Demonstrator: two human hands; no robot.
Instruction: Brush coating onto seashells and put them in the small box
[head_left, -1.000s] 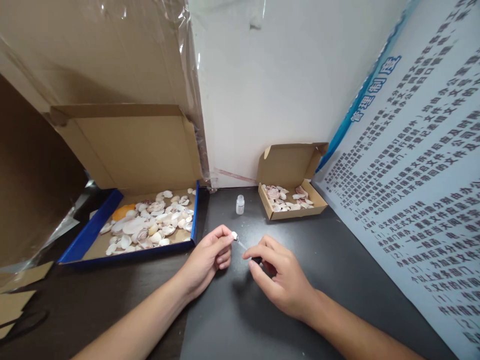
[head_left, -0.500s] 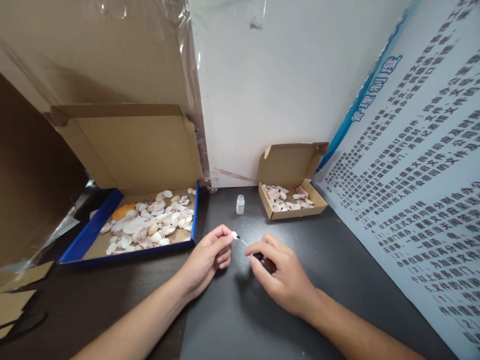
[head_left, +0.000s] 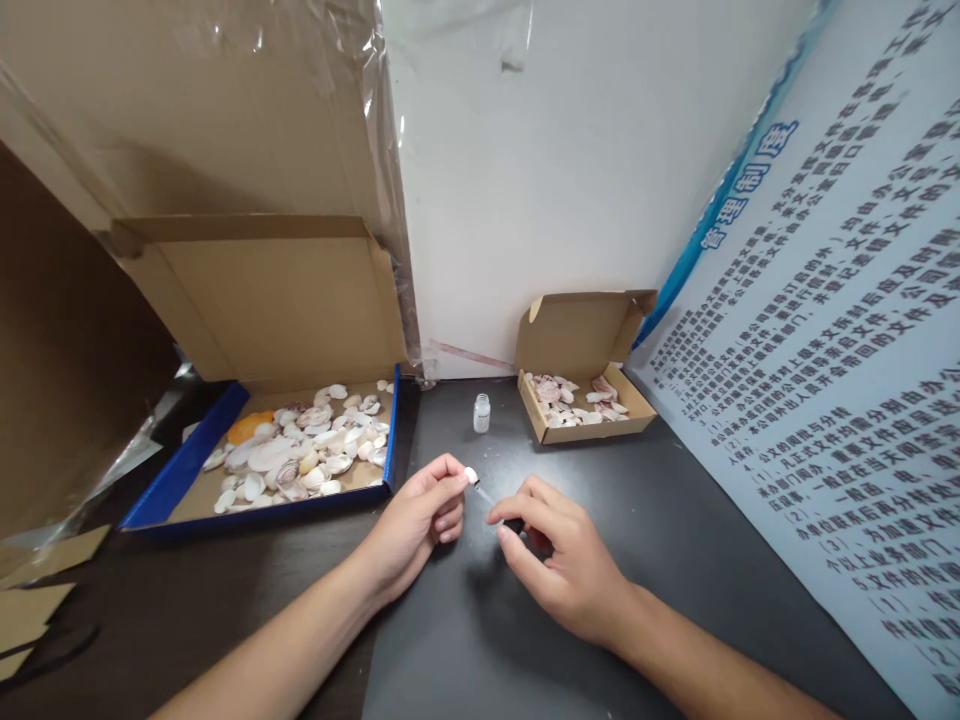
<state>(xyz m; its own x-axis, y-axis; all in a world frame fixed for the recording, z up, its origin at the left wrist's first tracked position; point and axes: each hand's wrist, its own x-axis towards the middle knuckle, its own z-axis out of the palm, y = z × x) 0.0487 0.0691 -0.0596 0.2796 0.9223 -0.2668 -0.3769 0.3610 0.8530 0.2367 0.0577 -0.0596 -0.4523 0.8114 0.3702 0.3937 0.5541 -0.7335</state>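
My left hand (head_left: 420, 520) pinches a small white shell (head_left: 470, 475) between thumb and forefinger, just above the dark table (head_left: 675, 500). My right hand (head_left: 559, 555) grips a thin brush with a black cap (head_left: 513, 524); its fine tip reaches up to the shell. A small clear bottle (head_left: 481, 412), uncapped, stands upright beyond the hands. To the left, a blue-edged cardboard box (head_left: 262, 505) holds several pale shells. A smaller cardboard box (head_left: 585, 432) at the back right also holds several shells.
A white wall rises behind the table. A printed poster (head_left: 825, 350) leans along the right side. Cardboard wrapped in plastic film (head_left: 187, 110) stands at the back left. Cardboard scraps (head_left: 37, 590) lie at the left edge.
Both hands have stayed nearly in place, the brush tip still touching the shell; the view has shifted slightly, so everything sits a little lower in the frame.
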